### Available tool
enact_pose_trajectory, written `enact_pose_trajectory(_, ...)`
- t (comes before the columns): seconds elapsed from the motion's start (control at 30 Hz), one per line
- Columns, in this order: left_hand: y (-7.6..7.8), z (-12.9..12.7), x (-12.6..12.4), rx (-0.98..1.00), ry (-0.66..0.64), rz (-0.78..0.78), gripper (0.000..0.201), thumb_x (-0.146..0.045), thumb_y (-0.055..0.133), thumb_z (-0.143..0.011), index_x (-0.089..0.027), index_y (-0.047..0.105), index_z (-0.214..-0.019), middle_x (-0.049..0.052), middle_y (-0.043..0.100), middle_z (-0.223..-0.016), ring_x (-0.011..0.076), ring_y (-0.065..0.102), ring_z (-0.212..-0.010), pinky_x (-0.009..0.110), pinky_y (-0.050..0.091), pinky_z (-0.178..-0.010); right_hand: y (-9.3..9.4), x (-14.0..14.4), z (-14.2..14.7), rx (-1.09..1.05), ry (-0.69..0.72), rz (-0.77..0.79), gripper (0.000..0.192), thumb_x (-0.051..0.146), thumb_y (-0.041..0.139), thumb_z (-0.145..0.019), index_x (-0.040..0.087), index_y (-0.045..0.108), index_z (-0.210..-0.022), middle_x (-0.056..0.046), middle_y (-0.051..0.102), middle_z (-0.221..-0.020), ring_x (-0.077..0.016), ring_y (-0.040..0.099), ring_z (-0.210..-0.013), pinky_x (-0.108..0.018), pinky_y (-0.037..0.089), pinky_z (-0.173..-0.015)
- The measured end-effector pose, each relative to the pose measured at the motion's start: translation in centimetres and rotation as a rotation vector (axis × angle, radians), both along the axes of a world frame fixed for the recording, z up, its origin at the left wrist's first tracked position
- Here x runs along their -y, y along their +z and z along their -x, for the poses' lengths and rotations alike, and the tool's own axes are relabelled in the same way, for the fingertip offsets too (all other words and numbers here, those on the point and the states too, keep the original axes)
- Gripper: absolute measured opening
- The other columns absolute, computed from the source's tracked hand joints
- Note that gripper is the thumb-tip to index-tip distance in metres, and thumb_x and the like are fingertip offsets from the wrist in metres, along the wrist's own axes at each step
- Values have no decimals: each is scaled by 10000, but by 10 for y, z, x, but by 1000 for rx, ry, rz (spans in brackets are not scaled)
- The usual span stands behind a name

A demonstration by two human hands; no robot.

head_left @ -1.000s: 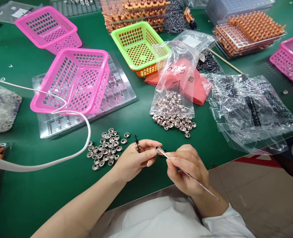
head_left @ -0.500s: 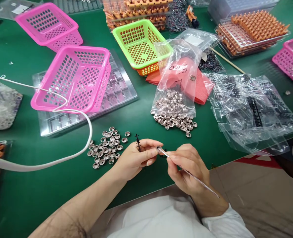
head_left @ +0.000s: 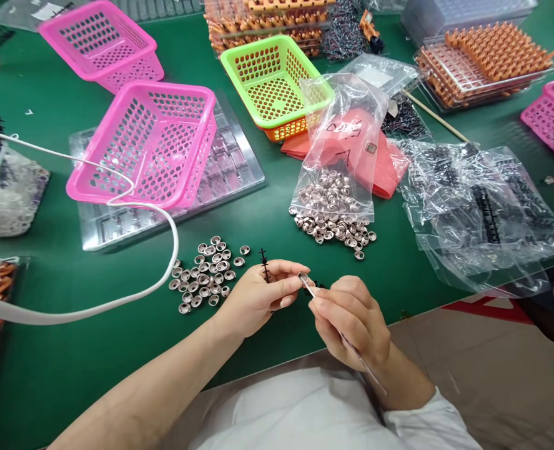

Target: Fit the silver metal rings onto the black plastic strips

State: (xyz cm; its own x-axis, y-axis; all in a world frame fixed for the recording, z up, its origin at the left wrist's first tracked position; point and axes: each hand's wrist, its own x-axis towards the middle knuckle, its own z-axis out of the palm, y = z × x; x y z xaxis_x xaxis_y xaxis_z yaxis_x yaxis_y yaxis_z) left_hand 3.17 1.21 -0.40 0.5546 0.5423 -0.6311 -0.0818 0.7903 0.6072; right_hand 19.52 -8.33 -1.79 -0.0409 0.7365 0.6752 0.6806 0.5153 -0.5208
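Note:
My left hand pinches a thin black plastic strip with small side prongs, holding it upright near the table's front edge. My right hand grips slim metal tweezers, and their tip carries a small silver cap against my left fingertips. Just left of my left hand lies a loose pile of silver caps on the green mat. A clear bag of silver caps sits behind my hands, with caps spilling from its mouth.
A pink basket rests on a clear moulded tray; a second pink basket and a green basket stand farther back. Clear bags of black strips lie at right. A white cable loops at left. Orange part racks line the back.
My right hand has drawn slightly closer to my left and the tweezers now slant more steeply. The view has shifted a little; the table items kept their places.

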Motion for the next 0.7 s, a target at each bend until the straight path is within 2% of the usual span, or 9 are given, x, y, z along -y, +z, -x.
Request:
enact_pose_trajectory(0.13,2,0,0,6,-6,-4,294,-281,911,-679,-130,787,-899,83,750,-820,39,442,-489,200,230,-452,3,0,1,-12,-35,-5,369,93,672,-864,241,574,-1187,-60,751,-978,-182,686,-806,-363,602,-701)
enact_pose_trajectory(0.3,2,1,-1,85,-31,14,290,-291,895,-708,-131,780,-921,91,752,-828,48,459,-495,201,195,-442,10,0,-1,-209,-136,-32,320,21,643,-844,208,596,-1098,-55,741,-914,-167,672,-754,-356,580,-653)
enact_pose_trajectory(0.47,-2,5,-2,148,-113,17,246,-308,848,-774,-136,789,-940,108,757,-884,50,456,-509,215,176,-459,2,2,-4,-393,-173,11,303,45,640,-854,232,605,-1089,-36,752,-925,-174,685,-729,-373,561,-641)
enact_pose_trajectory(0.7,-4,5,-2,168,-118,47,234,-296,849,-775,-144,795,-945,114,766,-871,52,446,-502,216,233,-469,-5,5,-5,-410,-175,47,259,95,630,-884,243,597,-1094,-40,750,-909,-188,693,-736,-389,563,-632)
